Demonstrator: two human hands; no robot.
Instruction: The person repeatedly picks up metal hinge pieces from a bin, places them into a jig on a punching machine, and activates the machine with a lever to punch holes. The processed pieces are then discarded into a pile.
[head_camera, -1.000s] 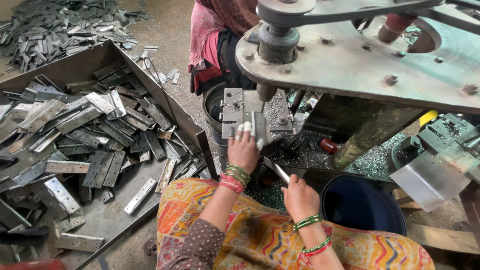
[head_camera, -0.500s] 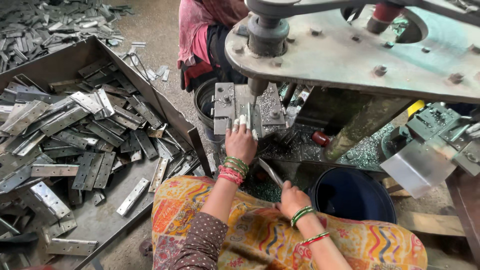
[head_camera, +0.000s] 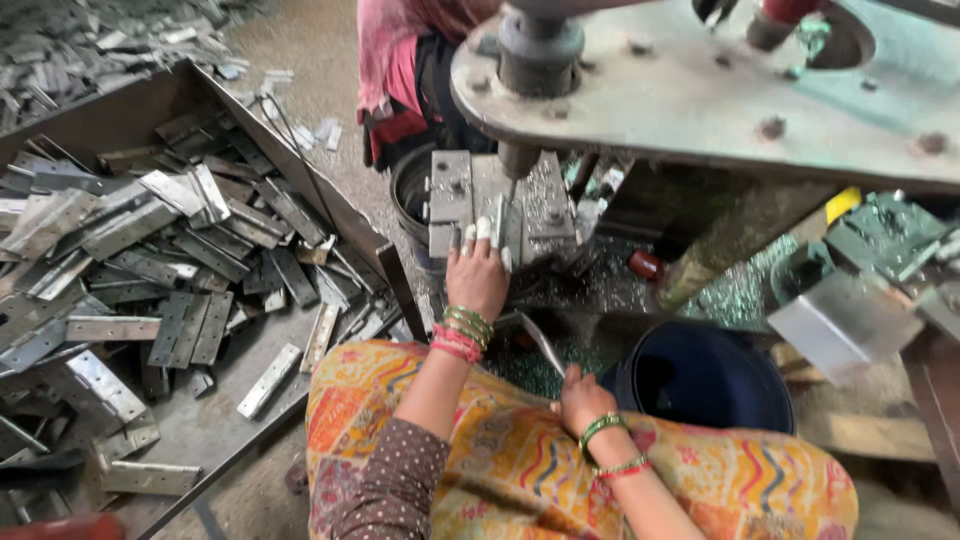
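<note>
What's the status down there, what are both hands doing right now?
Left hand pressing a metal piece into the jig under the drill bit. Right hand gripping a flat metal strip by the lap. Nothing blocking the jig.
</note>
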